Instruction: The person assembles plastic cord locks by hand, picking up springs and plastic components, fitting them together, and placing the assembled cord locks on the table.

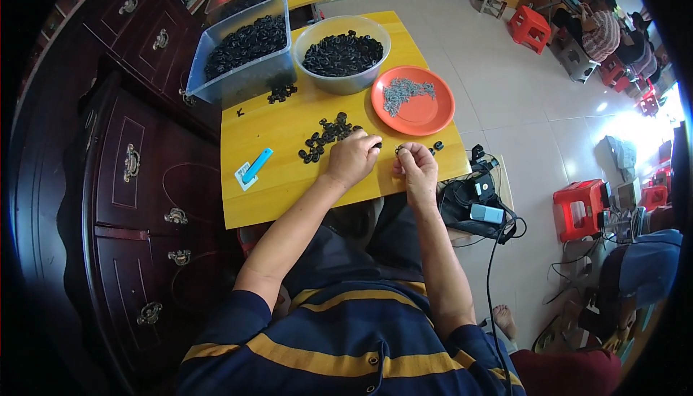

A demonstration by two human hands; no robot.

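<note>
Over the yellow table point(281, 197), my left hand point(353, 156) is closed, its thumb and forefinger pinching a small black oval ring part. Close to its right, my right hand point(416, 168) also pinches a small dark part at its fingertips; its exact shape is too small to tell. Loose black oval ring parts point(314, 147) lie in a pile by my left hand. A few more black parts point(437, 146) rest just right of my right hand. Beyond my hands, an orange plate point(422, 118) holds a heap of small grey metal pieces point(404, 93).
A clear bin point(249, 82) and a round tub point(343, 82), both full of black parts, stand at the table's far side. A blue-handled tool point(257, 165) lies left. Dark drawers point(144, 172) flank the table. Red stools point(577, 208) and other people point(603, 31) are at right.
</note>
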